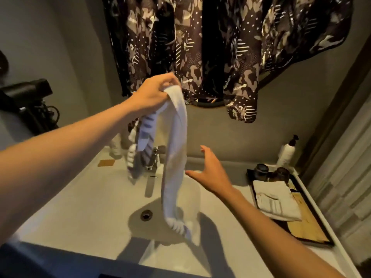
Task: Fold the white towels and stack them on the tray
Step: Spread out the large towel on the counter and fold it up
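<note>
My left hand (pixel 155 92) is raised above the sink and grips the top of a white towel (pixel 175 157) with striped ends. The towel hangs down in a long loop over the basin, blurred by motion. My right hand (pixel 211 171) is open, fingers spread, just right of the hanging towel and not touching it. A folded white towel (pixel 276 199) lies on the dark-rimmed wooden tray (pixel 309 227) at the right side of the counter.
A white sink (pixel 90 207) with a chrome tap (pixel 153 159) and drain (pixel 146 214) lies below. Two dark cups (pixel 271 171) stand at the tray's far end, a pump bottle (pixel 287 153) behind. A patterned dark cloth (pixel 210 47) hangs overhead; a black hairdryer (pixel 26 93) sits left.
</note>
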Motion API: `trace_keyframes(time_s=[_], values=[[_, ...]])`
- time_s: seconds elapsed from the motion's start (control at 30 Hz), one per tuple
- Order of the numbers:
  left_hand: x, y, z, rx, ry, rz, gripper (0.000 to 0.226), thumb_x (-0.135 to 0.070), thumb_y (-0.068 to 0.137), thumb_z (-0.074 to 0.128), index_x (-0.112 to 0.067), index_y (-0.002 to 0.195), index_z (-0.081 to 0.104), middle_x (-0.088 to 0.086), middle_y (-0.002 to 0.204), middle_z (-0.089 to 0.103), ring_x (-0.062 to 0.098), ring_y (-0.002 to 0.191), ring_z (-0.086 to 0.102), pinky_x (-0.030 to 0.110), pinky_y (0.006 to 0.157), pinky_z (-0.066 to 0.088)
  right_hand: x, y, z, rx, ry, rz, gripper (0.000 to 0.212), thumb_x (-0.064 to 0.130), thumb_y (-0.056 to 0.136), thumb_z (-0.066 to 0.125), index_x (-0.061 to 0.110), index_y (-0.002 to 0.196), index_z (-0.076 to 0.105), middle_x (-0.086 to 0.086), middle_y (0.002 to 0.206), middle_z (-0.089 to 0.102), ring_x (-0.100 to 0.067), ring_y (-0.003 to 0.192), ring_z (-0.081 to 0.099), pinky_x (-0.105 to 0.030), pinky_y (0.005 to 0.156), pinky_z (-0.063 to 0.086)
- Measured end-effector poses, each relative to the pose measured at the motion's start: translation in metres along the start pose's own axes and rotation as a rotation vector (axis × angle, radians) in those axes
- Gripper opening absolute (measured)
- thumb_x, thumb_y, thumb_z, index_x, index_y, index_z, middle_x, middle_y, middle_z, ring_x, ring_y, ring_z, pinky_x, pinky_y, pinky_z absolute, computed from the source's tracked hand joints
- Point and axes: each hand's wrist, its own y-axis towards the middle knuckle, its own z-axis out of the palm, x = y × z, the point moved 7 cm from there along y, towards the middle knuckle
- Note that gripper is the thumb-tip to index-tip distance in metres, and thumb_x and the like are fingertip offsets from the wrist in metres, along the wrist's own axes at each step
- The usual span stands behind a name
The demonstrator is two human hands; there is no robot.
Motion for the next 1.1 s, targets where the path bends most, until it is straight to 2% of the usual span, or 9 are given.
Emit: trace_keyframes(time_s=[0.1,0.2,0.33,0.5,0.63,0.7,0.77,0.93,1.1], values=[[-0.032,0.004,-0.018,0.085,-0.075,0.110,0.024,-0.002,0.082,0.054,-0.001,0.105,0.064,0.006,0.097,0.061,0.004,0.088,0.055,0.018,0.081,0.042,0.023,0.025,0.040,0.126,0.310,0.011,0.104,0.028,0.074,0.082,0.019,0.155,0.016,0.004,0.157,0.031,-0.014,0.140,0.035,-0.028,0.108,0.038],[-0.030,0.001,-0.042,0.048,-0.084,0.074,0.019,0.005,0.089,0.050,-0.006,0.097,0.063,-0.002,0.088,0.059,0.001,0.082,0.052,0.017,0.074,0.041,0.025,0.039,0.070,0.231,0.415,-0.028,0.067,0.020,0.076,0.077,0.021,0.137,0.050,0.004,0.132,0.059,-0.010,0.117,0.055,-0.034,0.097,0.051],[0.004,-0.003,-0.078,-0.009,0.067,-0.010,0.015,-0.005,0.093,0.050,-0.005,0.083,0.061,0.000,0.079,0.057,0.004,0.075,0.048,0.024,0.069,0.038,0.017,0.038,0.078,0.320,0.244,-0.025,0.009,0.027,0.073,0.070,0.022,0.070,0.063,0.005,0.071,0.063,-0.012,0.074,0.052,-0.039,0.065,0.048],[0.073,-0.043,-0.105,0.174,0.634,-0.017,0.012,-0.015,0.089,0.060,-0.011,0.079,0.056,0.006,0.068,0.053,0.026,0.068,0.055,0.039,0.065,0.048,-0.045,0.028,0.008,0.153,-0.132,0.009,0.012,0.031,0.064,0.057,0.028,0.060,0.047,0.000,0.069,0.060,-0.026,0.073,0.061,-0.036,0.058,0.040],[0.129,-0.086,-0.071,0.362,0.820,-0.192,0.024,-0.042,0.093,0.047,-0.019,0.093,0.054,0.012,0.079,0.061,0.037,0.076,0.062,0.041,0.066,0.052,-0.078,0.025,-0.060,0.112,-0.371,-0.022,0.026,0.015,0.079,0.066,0.026,0.074,0.042,-0.009,0.074,0.061,-0.036,0.076,0.060,-0.043,0.060,0.045],[0.138,-0.094,-0.046,0.368,0.817,-0.128,0.003,-0.019,0.092,0.048,-0.022,0.093,0.049,0.009,0.084,0.058,0.036,0.082,0.062,0.038,0.065,0.047,-0.081,0.026,-0.083,0.138,-0.644,-0.045,0.021,0.025,0.085,0.065,0.024,0.090,0.044,-0.015,0.086,0.064,-0.040,0.082,0.062,-0.043,0.061,0.044],[0.142,-0.099,-0.028,0.352,0.826,-0.018,0.031,0.008,0.079,0.050,-0.019,0.095,0.048,0.003,0.084,0.047,0.036,0.079,0.061,0.038,0.061,0.043,-0.088,0.023,-0.099,0.111,-0.843,-0.063,0.026,0.030,0.088,0.060,0.020,0.103,0.042,-0.016,0.091,0.067,-0.042,0.084,0.064,-0.039,0.060,0.042],[0.132,-0.146,0.000,0.178,0.827,0.115,0.034,0.016,0.067,0.067,-0.005,0.093,0.063,0.016,0.085,0.059,0.035,0.071,0.060,0.040,0.053,0.047,-0.085,-0.035,-0.106,-0.117,-0.873,-0.165,0.033,0.014,0.075,0.070,0.013,0.097,0.045,-0.016,0.077,0.068,-0.043,0.059,0.063,-0.039,0.046,0.041],[0.174,-0.309,0.087,0.396,0.578,-0.060,0.062,0.021,0.047,0.078,-0.020,0.093,0.069,0.009,0.089,0.072,0.030,0.076,0.070,0.039,0.063,0.060,-0.169,-0.157,-0.006,0.498,-0.814,0.018,0.044,0.034,0.091,0.054,0.024,0.132,0.045,-0.008,0.117,0.067,-0.034,0.101,0.065,-0.037,0.075,0.048]])
